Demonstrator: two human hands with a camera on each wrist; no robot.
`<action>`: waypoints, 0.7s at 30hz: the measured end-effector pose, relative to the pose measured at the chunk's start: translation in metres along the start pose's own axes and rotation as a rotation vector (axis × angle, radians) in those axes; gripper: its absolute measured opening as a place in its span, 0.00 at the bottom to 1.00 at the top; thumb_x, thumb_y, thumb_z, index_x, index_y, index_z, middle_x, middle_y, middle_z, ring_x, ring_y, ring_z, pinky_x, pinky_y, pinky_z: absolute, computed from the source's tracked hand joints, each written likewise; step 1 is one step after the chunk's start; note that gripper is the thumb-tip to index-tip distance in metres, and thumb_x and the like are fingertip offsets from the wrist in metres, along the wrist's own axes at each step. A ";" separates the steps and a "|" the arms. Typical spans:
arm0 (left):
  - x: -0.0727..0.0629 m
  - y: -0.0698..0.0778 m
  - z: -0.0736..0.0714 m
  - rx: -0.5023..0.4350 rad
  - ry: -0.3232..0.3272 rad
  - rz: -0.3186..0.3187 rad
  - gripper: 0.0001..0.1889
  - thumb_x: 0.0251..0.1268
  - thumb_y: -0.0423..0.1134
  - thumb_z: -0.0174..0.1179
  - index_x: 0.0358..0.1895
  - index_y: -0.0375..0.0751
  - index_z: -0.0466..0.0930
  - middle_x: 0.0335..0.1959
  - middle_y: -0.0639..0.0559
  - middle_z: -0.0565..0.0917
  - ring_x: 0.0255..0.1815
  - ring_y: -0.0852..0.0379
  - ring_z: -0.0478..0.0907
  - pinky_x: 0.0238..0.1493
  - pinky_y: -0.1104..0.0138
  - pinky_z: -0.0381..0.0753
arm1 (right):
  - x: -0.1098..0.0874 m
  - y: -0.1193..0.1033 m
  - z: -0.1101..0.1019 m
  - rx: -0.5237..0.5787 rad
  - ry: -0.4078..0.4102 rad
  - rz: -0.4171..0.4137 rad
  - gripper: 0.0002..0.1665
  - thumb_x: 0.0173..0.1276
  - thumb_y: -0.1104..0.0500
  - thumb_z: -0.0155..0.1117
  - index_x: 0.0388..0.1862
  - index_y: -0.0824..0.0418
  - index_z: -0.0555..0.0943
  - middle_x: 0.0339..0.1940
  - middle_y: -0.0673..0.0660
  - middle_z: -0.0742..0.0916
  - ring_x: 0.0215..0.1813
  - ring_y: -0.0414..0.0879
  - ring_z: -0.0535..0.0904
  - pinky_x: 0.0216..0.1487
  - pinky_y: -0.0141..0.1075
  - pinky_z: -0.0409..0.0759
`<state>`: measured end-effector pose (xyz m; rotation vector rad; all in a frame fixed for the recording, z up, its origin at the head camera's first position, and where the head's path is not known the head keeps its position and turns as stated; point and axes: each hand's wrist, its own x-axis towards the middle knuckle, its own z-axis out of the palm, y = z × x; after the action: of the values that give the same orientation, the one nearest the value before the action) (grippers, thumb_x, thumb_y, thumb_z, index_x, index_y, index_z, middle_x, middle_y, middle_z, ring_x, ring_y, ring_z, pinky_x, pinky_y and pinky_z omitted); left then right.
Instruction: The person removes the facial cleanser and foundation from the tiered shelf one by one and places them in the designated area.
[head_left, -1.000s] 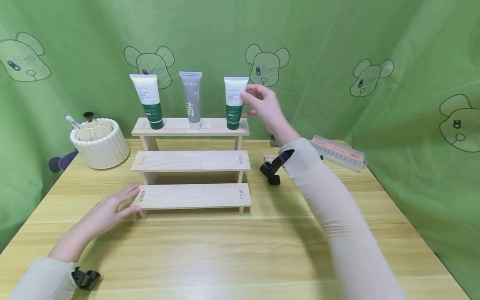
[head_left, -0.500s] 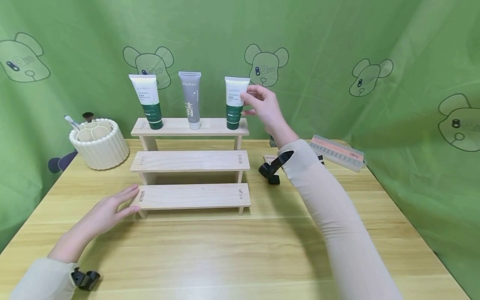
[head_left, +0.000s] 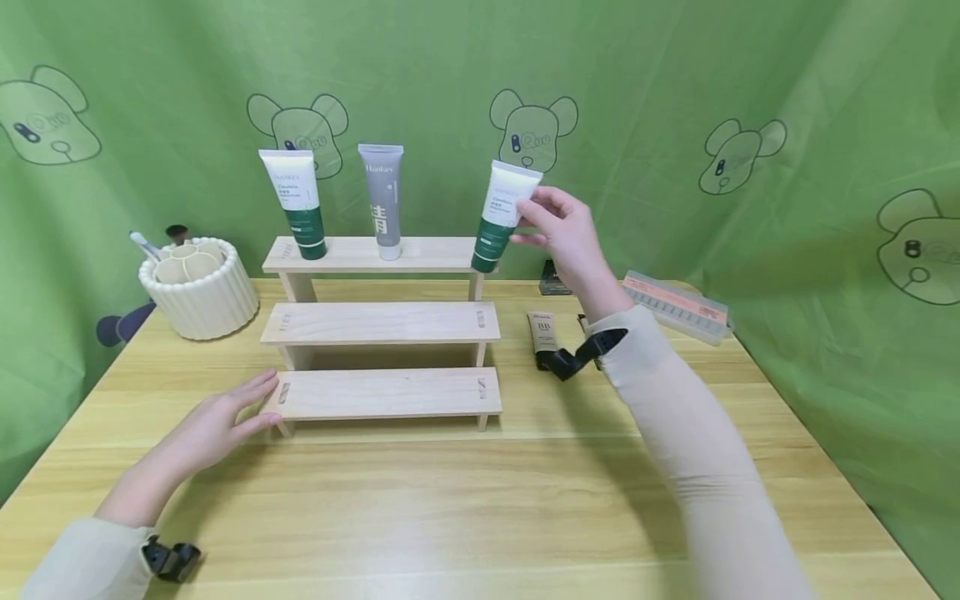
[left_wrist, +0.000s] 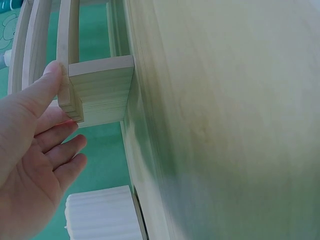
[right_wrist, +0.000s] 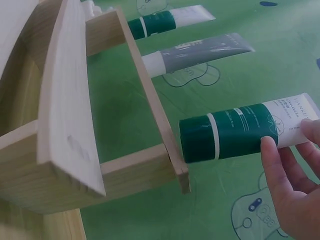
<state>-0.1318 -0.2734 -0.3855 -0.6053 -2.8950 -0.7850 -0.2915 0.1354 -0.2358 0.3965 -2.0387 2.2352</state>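
Observation:
My right hand (head_left: 570, 237) pinches a white and green squeeze tube (head_left: 506, 212) between thumb and fingers, near its white crimped end. The tube leans, cap end down, at the right end of the top step of a three-tier wooden display rack (head_left: 382, 321). In the right wrist view, its green cap end (right_wrist: 195, 140) sits right by the step's edge. My left hand (head_left: 213, 421) holds the left end of the lowest step, thumb on one edge and index finger on the other, as the left wrist view shows; its other fingers (left_wrist: 70, 150) are loosely bent.
A matching white and green tube (head_left: 296, 204) and a grey tube (head_left: 384, 200) stand on the top step. A white ribbed brush holder (head_left: 202, 287) is at left. Right of the rack lie a BB cream tube (head_left: 543, 329), a small dark box (head_left: 553, 279) and a clear case (head_left: 675, 304).
My right hand has shifted the white and green tube rightward and tilted it from upright. The BB cream tube shows more fully now. The left hand has stayed put.

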 end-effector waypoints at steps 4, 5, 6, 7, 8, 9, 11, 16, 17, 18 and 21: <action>0.000 0.000 -0.001 -0.002 -0.005 -0.004 0.31 0.62 0.44 0.59 0.61 0.24 0.64 0.63 0.29 0.62 0.60 0.29 0.60 0.58 0.40 0.60 | -0.014 -0.001 -0.014 0.025 -0.007 0.024 0.16 0.64 0.64 0.60 0.51 0.68 0.75 0.44 0.61 0.79 0.40 0.49 0.78 0.40 0.36 0.83; 0.000 0.000 -0.001 -0.002 -0.006 -0.007 0.31 0.62 0.44 0.59 0.61 0.24 0.64 0.63 0.29 0.62 0.60 0.29 0.60 0.58 0.40 0.60 | -0.018 0.000 -0.018 0.038 -0.012 0.037 0.16 0.65 0.64 0.60 0.50 0.68 0.75 0.43 0.61 0.79 0.39 0.48 0.78 0.39 0.36 0.83; 0.000 0.000 -0.001 0.000 -0.006 -0.007 0.31 0.62 0.44 0.59 0.61 0.24 0.64 0.63 0.29 0.62 0.60 0.29 0.60 0.58 0.40 0.60 | -0.021 0.001 -0.021 0.045 -0.017 0.049 0.15 0.65 0.64 0.60 0.50 0.68 0.75 0.42 0.61 0.79 0.38 0.48 0.78 0.39 0.35 0.83; 0.000 0.000 -0.001 0.001 -0.007 -0.007 0.31 0.62 0.44 0.59 0.61 0.24 0.64 0.63 0.29 0.62 0.60 0.29 0.60 0.58 0.40 0.60 | -0.024 0.003 -0.025 0.052 -0.021 0.064 0.15 0.65 0.64 0.60 0.50 0.68 0.74 0.41 0.60 0.79 0.37 0.48 0.78 0.38 0.35 0.83; -0.001 0.000 -0.001 0.002 -0.006 -0.007 0.31 0.62 0.44 0.59 0.61 0.24 0.64 0.63 0.29 0.62 0.60 0.29 0.60 0.58 0.40 0.60 | -0.028 0.005 -0.029 0.057 -0.025 0.080 0.14 0.65 0.64 0.60 0.49 0.68 0.75 0.40 0.60 0.79 0.36 0.47 0.78 0.37 0.35 0.83; -0.001 0.000 -0.001 0.004 -0.005 -0.006 0.31 0.62 0.44 0.59 0.61 0.24 0.64 0.63 0.29 0.62 0.60 0.29 0.60 0.58 0.40 0.60 | -0.031 0.008 -0.033 0.063 -0.031 0.095 0.14 0.65 0.64 0.60 0.48 0.68 0.75 0.39 0.60 0.79 0.35 0.47 0.78 0.37 0.35 0.83; -0.001 0.000 -0.001 0.005 -0.004 -0.004 0.31 0.62 0.44 0.59 0.61 0.24 0.64 0.63 0.29 0.62 0.60 0.29 0.60 0.58 0.40 0.60 | -0.038 0.014 -0.041 0.055 -0.049 0.127 0.13 0.65 0.63 0.60 0.47 0.67 0.75 0.37 0.59 0.79 0.34 0.46 0.78 0.37 0.35 0.83; -0.001 0.000 -0.001 0.003 -0.006 -0.005 0.31 0.62 0.44 0.59 0.61 0.24 0.64 0.63 0.29 0.62 0.60 0.29 0.61 0.58 0.40 0.60 | -0.052 0.041 -0.064 0.005 -0.111 0.199 0.09 0.66 0.61 0.59 0.42 0.64 0.74 0.36 0.56 0.79 0.36 0.45 0.77 0.37 0.35 0.82; 0.000 -0.001 -0.001 0.003 -0.007 -0.005 0.31 0.62 0.44 0.59 0.61 0.24 0.64 0.63 0.29 0.62 0.60 0.29 0.61 0.58 0.40 0.60 | -0.055 0.047 -0.068 -0.023 -0.122 0.216 0.09 0.67 0.61 0.59 0.42 0.64 0.74 0.35 0.56 0.79 0.37 0.45 0.77 0.37 0.35 0.82; 0.000 -0.001 -0.001 0.002 -0.009 -0.005 0.31 0.62 0.44 0.59 0.61 0.24 0.64 0.63 0.29 0.62 0.60 0.29 0.60 0.58 0.40 0.60 | -0.058 0.054 -0.071 -0.053 -0.132 0.228 0.10 0.67 0.60 0.59 0.43 0.65 0.73 0.35 0.55 0.79 0.37 0.45 0.77 0.36 0.35 0.82; 0.001 -0.001 -0.001 0.001 -0.014 -0.004 0.31 0.62 0.44 0.59 0.61 0.24 0.64 0.63 0.29 0.62 0.60 0.29 0.60 0.58 0.40 0.61 | -0.067 0.070 -0.079 -0.164 -0.163 0.277 0.17 0.68 0.58 0.58 0.48 0.69 0.71 0.35 0.55 0.79 0.38 0.46 0.76 0.36 0.35 0.82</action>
<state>-0.1332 -0.2744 -0.3853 -0.6066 -2.9099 -0.7823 -0.2539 0.2135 -0.3265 0.3076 -2.4778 2.2208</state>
